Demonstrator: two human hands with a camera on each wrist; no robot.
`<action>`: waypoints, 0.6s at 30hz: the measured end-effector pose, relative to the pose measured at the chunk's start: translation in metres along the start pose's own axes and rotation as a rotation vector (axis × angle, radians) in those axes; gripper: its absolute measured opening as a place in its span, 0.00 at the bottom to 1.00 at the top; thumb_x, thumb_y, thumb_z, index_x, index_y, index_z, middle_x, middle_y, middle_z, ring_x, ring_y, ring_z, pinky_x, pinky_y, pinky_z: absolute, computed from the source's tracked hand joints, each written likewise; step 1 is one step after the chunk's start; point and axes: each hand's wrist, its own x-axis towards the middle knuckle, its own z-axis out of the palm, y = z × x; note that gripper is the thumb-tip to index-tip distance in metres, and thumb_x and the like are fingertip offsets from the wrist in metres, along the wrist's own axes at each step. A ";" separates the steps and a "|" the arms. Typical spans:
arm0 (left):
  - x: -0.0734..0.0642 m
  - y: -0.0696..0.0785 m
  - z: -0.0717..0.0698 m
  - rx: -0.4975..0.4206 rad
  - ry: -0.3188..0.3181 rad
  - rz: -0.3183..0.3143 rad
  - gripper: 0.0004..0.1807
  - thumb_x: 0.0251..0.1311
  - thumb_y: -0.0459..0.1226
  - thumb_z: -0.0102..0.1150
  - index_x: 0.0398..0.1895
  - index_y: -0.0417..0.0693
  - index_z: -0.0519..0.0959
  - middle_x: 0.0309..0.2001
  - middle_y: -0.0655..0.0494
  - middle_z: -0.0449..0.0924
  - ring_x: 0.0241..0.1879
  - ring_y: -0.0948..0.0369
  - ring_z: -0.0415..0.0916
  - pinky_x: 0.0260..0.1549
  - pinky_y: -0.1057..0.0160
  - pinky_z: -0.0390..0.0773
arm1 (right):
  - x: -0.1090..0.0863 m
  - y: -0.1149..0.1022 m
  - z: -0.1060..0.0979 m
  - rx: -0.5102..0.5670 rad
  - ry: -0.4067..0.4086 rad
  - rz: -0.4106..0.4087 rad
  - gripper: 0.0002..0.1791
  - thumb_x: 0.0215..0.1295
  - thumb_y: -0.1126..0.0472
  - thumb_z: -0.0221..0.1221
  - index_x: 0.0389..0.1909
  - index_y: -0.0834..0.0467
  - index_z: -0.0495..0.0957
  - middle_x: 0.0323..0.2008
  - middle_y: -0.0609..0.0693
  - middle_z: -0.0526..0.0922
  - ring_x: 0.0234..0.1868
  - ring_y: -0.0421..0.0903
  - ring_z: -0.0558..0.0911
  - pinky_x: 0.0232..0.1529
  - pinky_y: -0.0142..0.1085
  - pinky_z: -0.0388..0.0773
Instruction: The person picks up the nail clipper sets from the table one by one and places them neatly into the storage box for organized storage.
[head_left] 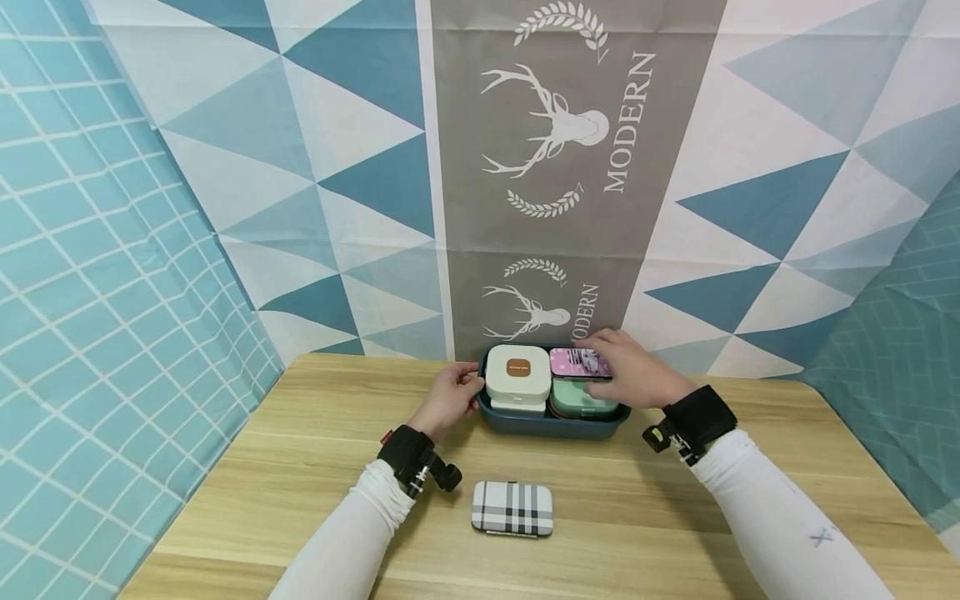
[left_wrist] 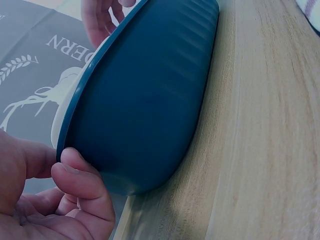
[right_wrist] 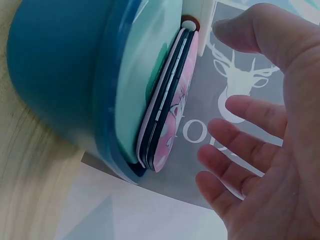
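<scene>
A dark blue plastic bin (head_left: 551,427) stands at the back of the table against the wall cloth. My left hand (head_left: 450,396) pinches its left rim between thumb and fingers, as the left wrist view shows on the bin's wall (left_wrist: 145,100). Inside, a cream box (head_left: 519,377) with a brown label fills the left half. On the right lies a green box (head_left: 576,400), with a pink patterned case (right_wrist: 172,120) resting on it. My right hand (head_left: 636,373) hovers beside that pink case, fingers spread and apart from it in the right wrist view.
A plaid black-and-white case (head_left: 512,508) lies on the wooden table (head_left: 600,533) in front of the bin. Behind the bin hangs a patterned cloth (head_left: 375,125) with deer prints; a blue checked cloth (head_left: 90,292) covers the left side.
</scene>
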 end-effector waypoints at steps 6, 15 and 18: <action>-0.001 0.001 0.000 0.004 -0.003 -0.007 0.23 0.79 0.29 0.54 0.72 0.27 0.70 0.36 0.49 0.75 0.23 0.62 0.72 0.21 0.67 0.73 | -0.006 -0.007 -0.002 0.001 0.019 -0.018 0.41 0.63 0.54 0.73 0.74 0.65 0.72 0.65 0.63 0.75 0.64 0.59 0.73 0.64 0.55 0.74; 0.000 0.000 0.000 -0.007 -0.005 -0.005 0.22 0.79 0.28 0.53 0.71 0.26 0.70 0.35 0.49 0.76 0.23 0.63 0.72 0.21 0.68 0.72 | -0.016 -0.017 -0.003 0.021 0.045 -0.037 0.39 0.62 0.53 0.73 0.72 0.63 0.75 0.63 0.60 0.76 0.63 0.56 0.74 0.63 0.54 0.76; 0.000 -0.001 0.000 -0.008 -0.003 -0.005 0.22 0.79 0.28 0.53 0.71 0.27 0.70 0.36 0.49 0.75 0.23 0.62 0.71 0.21 0.68 0.72 | -0.018 -0.020 -0.003 0.016 0.050 -0.051 0.39 0.62 0.52 0.73 0.72 0.62 0.75 0.63 0.58 0.77 0.63 0.55 0.75 0.63 0.53 0.77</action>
